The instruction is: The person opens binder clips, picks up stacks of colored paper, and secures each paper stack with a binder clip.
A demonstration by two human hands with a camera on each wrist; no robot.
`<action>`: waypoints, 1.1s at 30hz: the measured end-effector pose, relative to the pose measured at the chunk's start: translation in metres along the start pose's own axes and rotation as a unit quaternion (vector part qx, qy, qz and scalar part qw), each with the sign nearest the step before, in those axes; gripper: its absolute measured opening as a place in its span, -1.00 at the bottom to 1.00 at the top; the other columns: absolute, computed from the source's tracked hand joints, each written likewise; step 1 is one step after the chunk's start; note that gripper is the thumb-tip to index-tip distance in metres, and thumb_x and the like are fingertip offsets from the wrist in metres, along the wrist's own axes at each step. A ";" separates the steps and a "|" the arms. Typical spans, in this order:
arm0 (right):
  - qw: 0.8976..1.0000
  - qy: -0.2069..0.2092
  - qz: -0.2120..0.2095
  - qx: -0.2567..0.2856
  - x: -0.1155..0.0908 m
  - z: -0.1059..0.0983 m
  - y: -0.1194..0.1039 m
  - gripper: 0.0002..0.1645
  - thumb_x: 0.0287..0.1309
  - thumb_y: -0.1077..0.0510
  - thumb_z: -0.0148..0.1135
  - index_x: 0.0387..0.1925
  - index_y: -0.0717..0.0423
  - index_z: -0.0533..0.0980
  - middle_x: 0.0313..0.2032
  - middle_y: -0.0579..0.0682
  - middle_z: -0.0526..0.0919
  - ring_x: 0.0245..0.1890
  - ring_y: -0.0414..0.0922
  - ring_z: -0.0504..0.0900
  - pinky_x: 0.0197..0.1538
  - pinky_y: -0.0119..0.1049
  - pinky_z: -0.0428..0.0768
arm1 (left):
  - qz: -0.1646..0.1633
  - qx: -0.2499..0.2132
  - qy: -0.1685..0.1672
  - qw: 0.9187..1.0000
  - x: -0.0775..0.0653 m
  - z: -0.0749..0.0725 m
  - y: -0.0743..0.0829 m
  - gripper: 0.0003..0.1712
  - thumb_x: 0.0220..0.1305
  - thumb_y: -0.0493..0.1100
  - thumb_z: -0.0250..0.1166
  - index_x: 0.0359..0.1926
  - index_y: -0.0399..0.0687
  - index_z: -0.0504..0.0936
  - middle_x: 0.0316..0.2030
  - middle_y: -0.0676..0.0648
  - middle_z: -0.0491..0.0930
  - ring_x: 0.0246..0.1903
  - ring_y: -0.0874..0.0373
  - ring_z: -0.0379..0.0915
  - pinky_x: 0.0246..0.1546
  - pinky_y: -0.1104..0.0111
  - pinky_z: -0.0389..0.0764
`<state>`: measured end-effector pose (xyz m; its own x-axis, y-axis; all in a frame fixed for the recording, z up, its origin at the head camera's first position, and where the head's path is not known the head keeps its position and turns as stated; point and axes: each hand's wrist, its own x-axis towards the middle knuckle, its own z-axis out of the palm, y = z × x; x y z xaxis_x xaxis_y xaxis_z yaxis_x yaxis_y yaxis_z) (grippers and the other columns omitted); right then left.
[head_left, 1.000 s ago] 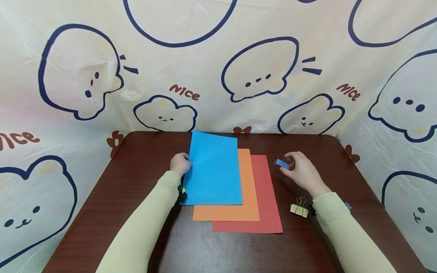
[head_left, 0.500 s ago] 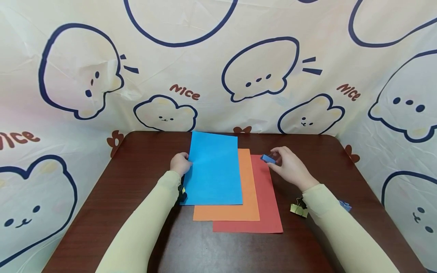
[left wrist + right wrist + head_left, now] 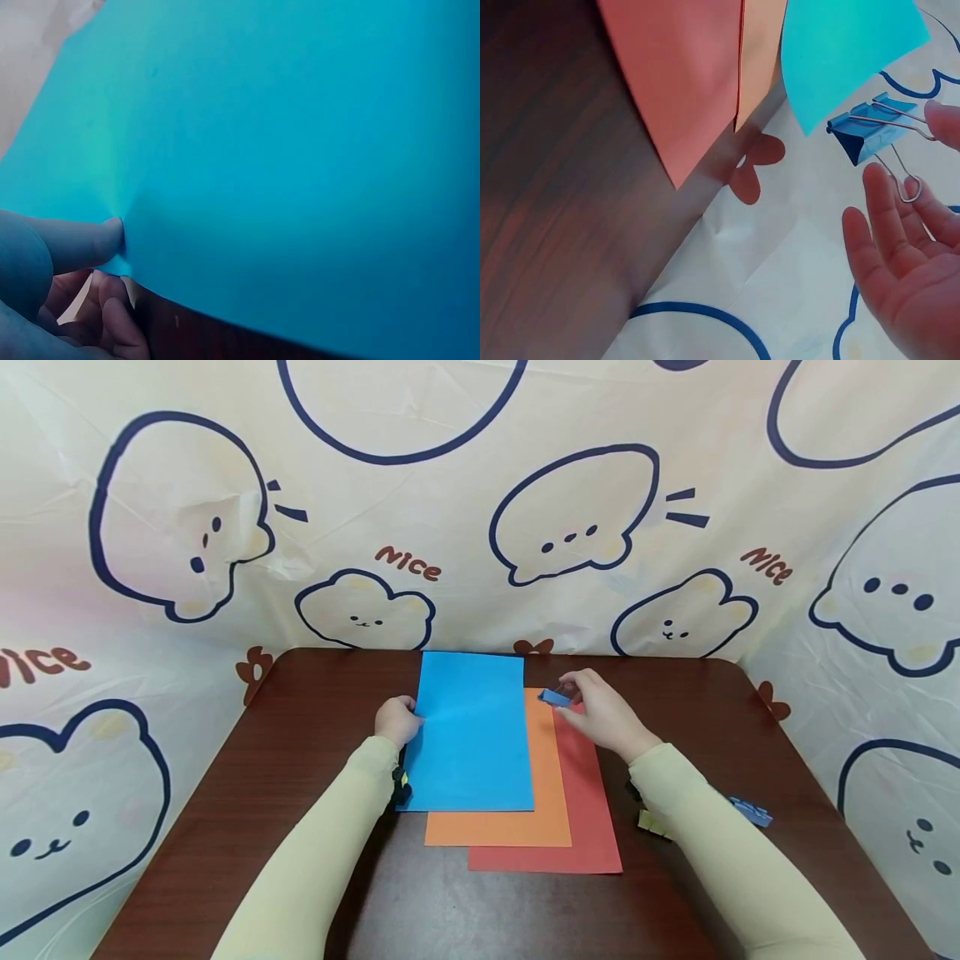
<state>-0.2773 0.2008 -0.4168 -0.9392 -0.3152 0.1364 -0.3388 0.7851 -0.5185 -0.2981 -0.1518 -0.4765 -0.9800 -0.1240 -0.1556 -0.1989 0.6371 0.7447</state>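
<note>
My left hand [image 3: 397,721] pinches the left edge of a blue sheet of paper [image 3: 472,735], thumb on top and fingers beneath, as the left wrist view shows. The sheet's far end is raised off the table. My right hand [image 3: 603,714] holds a blue binder clip [image 3: 555,697] by its wire handles over the far end of an orange sheet [image 3: 498,829], close to the blue sheet's right edge. In the right wrist view the binder clip [image 3: 870,131] has thumb and fingers at its handles. A red sheet [image 3: 585,827] lies lowest, offset to the right.
A yellow binder clip [image 3: 654,823] lies partly hidden by my right sleeve. Further right, blue binder clips [image 3: 750,812] lie beside that forearm. The brown table [image 3: 315,685] ends at a cartoon-printed cloth backdrop [image 3: 465,527].
My right hand has moved left with the blue binder clip, from beside the red sheet to over the orange one. The left hand stays put on the blue sheet.
</note>
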 end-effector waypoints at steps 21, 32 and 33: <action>0.997 0.001 -0.071 -0.027 0.058 0.014 -0.028 -0.37 0.38 0.04 0.34 0.35 0.20 0.38 0.13 0.12 0.51 0.06 0.06 0.60 0.14 -0.12 0.66 | 0.014 0.010 0.002 1.000 0.010 0.005 -0.007 -0.80 0.44 -0.32 0.27 0.02 -0.29 0.61 -0.06 -0.29 0.60 -0.08 -0.13 0.43 -0.04 0.04 0.55; 0.992 0.010 -0.097 -0.077 0.078 0.020 -0.037 -0.36 0.41 0.03 0.31 0.36 0.22 0.37 0.22 0.21 0.47 0.01 0.03 0.58 0.18 -0.12 0.64 | 0.018 0.008 -0.003 1.000 0.009 0.005 -0.007 -0.81 0.45 -0.32 0.26 0.03 -0.27 0.61 -0.05 -0.28 0.59 -0.05 -0.14 0.42 0.00 0.03 0.55; 0.991 0.013 -0.101 -0.083 0.080 0.022 -0.037 -0.36 0.41 0.03 0.31 0.36 0.23 0.37 0.22 0.21 0.47 0.00 0.03 0.58 0.18 -0.12 0.64 | 0.018 0.008 -0.003 1.000 0.008 0.005 -0.007 -0.81 0.45 -0.32 0.26 0.02 -0.27 0.61 -0.04 -0.28 0.59 -0.05 -0.14 0.42 0.00 0.03 0.55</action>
<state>-0.3383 0.1348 -0.4047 -0.8521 -0.4625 0.2452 -0.5220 0.7852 -0.3330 -0.3048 -0.1536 -0.4862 -0.9865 -0.0955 -0.1331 -0.1630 0.6531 0.7396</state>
